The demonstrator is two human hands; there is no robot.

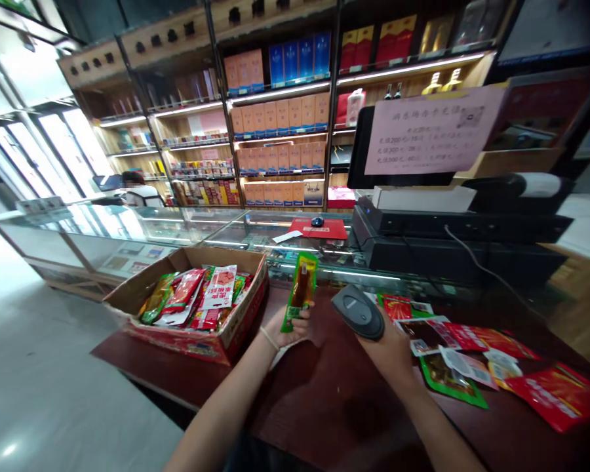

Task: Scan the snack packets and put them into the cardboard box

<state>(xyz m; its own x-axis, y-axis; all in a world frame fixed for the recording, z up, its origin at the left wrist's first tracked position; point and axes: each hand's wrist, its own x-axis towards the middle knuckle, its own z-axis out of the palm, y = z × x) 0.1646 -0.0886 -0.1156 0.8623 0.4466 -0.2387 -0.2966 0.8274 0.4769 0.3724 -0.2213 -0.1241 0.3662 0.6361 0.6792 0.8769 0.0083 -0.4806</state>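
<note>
My left hand point(291, 328) is closed on a green-edged snack packet point(303, 287) with a clear window and brown food inside, held upright above the counter. My right hand point(391, 351) grips a dark grey barcode scanner point(358, 312), its head pointing up and left toward the packet. A gap separates the scanner from the packet. Left of my left hand stands an open cardboard box point(177, 342) with several red, white and green snack packets point(219, 286) inside. More packets lie loose to the right of my right hand, among them a red one point(560, 395) and a green-edged one point(452, 380).
A dark red counter top point(295, 406) lies under my hands, with a glass display case point(196, 226) behind. A checkout screen bearing a pink paper sign point(432, 131) stands at right. A mouse point(317, 222) rests on a red mat point(332, 229). A person point(140, 190) is at far left.
</note>
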